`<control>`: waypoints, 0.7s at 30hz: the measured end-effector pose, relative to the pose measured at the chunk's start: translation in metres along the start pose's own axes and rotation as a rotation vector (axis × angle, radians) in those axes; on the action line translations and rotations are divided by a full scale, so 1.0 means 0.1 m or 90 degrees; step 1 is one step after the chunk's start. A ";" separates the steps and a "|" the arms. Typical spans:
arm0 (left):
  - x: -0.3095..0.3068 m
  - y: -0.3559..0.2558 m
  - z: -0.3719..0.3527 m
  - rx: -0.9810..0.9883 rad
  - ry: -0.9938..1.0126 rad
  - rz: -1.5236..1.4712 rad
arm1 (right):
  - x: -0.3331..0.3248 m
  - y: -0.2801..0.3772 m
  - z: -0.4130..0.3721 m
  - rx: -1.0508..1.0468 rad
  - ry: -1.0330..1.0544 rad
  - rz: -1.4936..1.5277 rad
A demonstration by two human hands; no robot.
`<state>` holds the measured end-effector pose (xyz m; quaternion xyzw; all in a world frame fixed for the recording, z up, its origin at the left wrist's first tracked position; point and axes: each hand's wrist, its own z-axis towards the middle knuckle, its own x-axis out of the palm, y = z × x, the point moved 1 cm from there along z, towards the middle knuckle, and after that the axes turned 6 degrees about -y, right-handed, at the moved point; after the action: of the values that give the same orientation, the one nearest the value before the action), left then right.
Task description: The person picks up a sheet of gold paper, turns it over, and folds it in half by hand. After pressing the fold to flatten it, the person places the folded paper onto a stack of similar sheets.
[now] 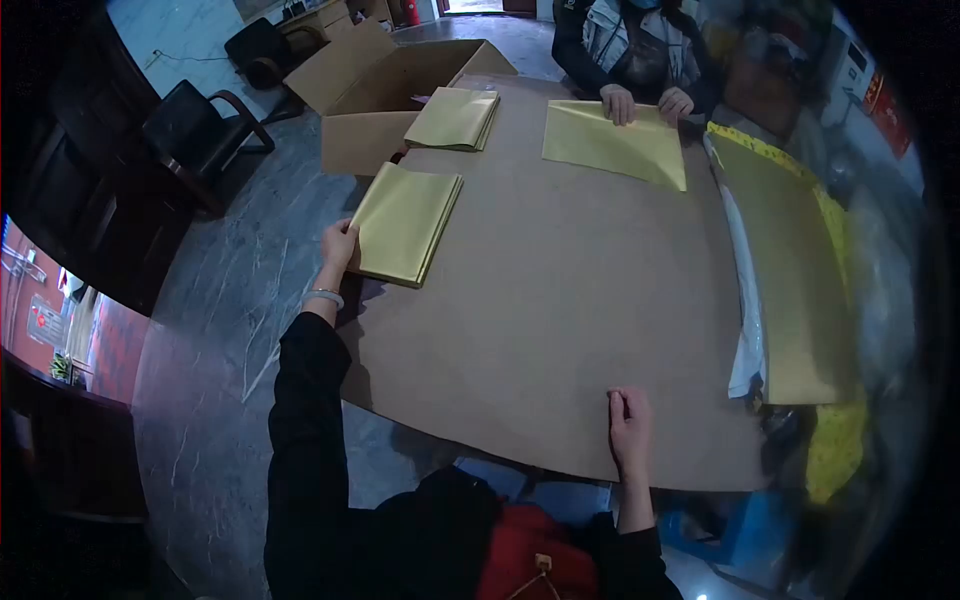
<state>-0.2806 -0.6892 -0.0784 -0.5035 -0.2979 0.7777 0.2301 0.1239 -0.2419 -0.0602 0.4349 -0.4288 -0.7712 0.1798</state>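
Observation:
My left hand (341, 244) is closed on the left edge of a stack of folded gold paper (408, 222), near the table's left side. That stack lies flat, with several layers showing along its right edge. My right hand (629, 428) rests on the brown table surface (560, 310) close to the front edge, fingers curled in and nothing seen in them. Beyond the left stack lies a second pile of folded gold paper (452, 117). Across the table, a co-worker's hands (640, 104) press on a gold sheet (612, 145).
An open cardboard box (365, 140) stands at the far left of the table. Along the right side lies a long stack of gold sheets (785, 270) in white and yellow wrapping. Black chairs (205, 135) stand on the left floor. A blue stool (720, 535) is below the front right edge.

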 end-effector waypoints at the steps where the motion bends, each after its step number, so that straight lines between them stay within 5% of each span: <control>1: 0.01 -0.02 0.00 -0.001 -0.020 0.037 | -0.01 0.03 0.01 0.003 0.005 -0.005; 10: 0.10 0.07 0.08 -0.068 -0.027 0.061 | 0.00 0.03 0.01 0.005 -0.006 0.009; 11: 0.11 0.10 0.10 -0.062 -0.017 0.046 | 0.02 -0.10 0.00 -0.071 -0.016 -0.032; 15: 0.00 -0.11 -0.01 -0.035 -0.022 0.063 | 0.01 -0.05 0.01 -0.006 0.005 -0.001; 18: -0.03 -0.34 -0.16 0.117 -0.178 0.274 | 0.01 -0.06 0.01 -0.067 -0.015 -0.012; 21: -0.02 -0.84 -0.37 0.276 -0.202 0.234 | -0.01 0.01 0.03 -0.011 0.005 -0.001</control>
<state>-0.2407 -0.6218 -0.0298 -0.3604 -0.0613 0.9204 0.1385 0.1216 -0.2404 -0.0585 0.4368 -0.4207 -0.7734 0.1844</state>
